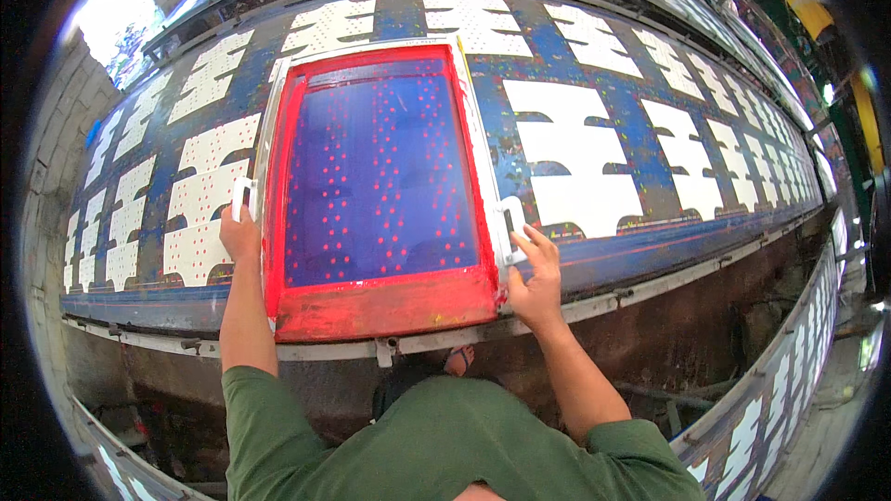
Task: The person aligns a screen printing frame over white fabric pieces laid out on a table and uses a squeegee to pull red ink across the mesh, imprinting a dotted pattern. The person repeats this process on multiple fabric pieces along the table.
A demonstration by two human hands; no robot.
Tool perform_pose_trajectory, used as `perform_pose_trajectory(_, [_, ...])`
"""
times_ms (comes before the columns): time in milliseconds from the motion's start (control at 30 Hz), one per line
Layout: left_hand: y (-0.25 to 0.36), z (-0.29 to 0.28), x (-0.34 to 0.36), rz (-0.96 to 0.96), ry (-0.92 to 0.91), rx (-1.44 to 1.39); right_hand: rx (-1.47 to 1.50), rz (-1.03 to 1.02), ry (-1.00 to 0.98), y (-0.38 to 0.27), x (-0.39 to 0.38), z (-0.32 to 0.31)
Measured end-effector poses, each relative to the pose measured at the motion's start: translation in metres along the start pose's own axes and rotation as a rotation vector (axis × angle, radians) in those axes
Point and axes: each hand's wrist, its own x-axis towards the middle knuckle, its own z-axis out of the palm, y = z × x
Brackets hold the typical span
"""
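The left grip (239, 230) is closing around the white handle (243, 197) on the left side of the printing screen frame (379, 181), fingers wrapped on it, while the right grip (535, 271) is sitting at the white handle (511, 227) on the right side with fingers spread and only loosely on it; whether it is actually clasping cannot be told. Between the two grips the screen is lying flat on the long blue tabletop (594, 250), its blue mesh showing red dots, and thick red ink (385, 304) is pooling along the near edge, just inside the right grip. Beyond the right grip, plain white cut fabric pieces (571, 167) are lying in a row; beyond the left grip, similar pieces (204, 204) are showing dots. Judging from this, the step in hand is seating or lifting the frame, which calls for both grips firm and a level, even movement.
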Motion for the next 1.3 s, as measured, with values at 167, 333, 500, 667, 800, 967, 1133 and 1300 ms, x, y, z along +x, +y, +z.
perform_pose_trajectory(167, [0.000,-0.003,-0.002,0.024,0.002,0.004,0.176,0.215,-0.040,0.036,0.012,0.001])
perform_pose_trajectory(333, [-0.007,0.000,-0.003,0.035,-0.008,-0.038,0.438,0.499,-0.144,0.038,0.019,0.005])
perform_pose_trajectory(500, [-0.010,0.002,-0.006,0.016,-0.018,-0.083,0.559,0.605,-0.201,0.021,0.038,-0.006])
perform_pose_trajectory(667, [-0.014,-0.009,0.002,0.034,-0.076,-0.078,0.617,0.435,-0.078,0.006,0.046,-0.022])
perform_pose_trajectory(800, [-0.001,-0.007,0.013,0.007,-0.137,-0.241,0.529,0.307,-0.010,0.020,0.056,-0.040])
perform_pose_trajectory(967, [0.061,0.016,-0.009,0.024,-0.080,-0.252,0.478,0.368,0.055,0.067,0.076,-0.076])
perform_pose_trajectory(1133, [0.156,0.047,-0.079,0.073,-0.049,-0.304,0.335,0.401,0.046,0.143,0.085,-0.143])
perform_pose_trajectory(1300, [0.248,0.086,-0.161,0.035,-0.047,-0.324,0.170,0.392,0.021,0.229,0.084,-0.207])
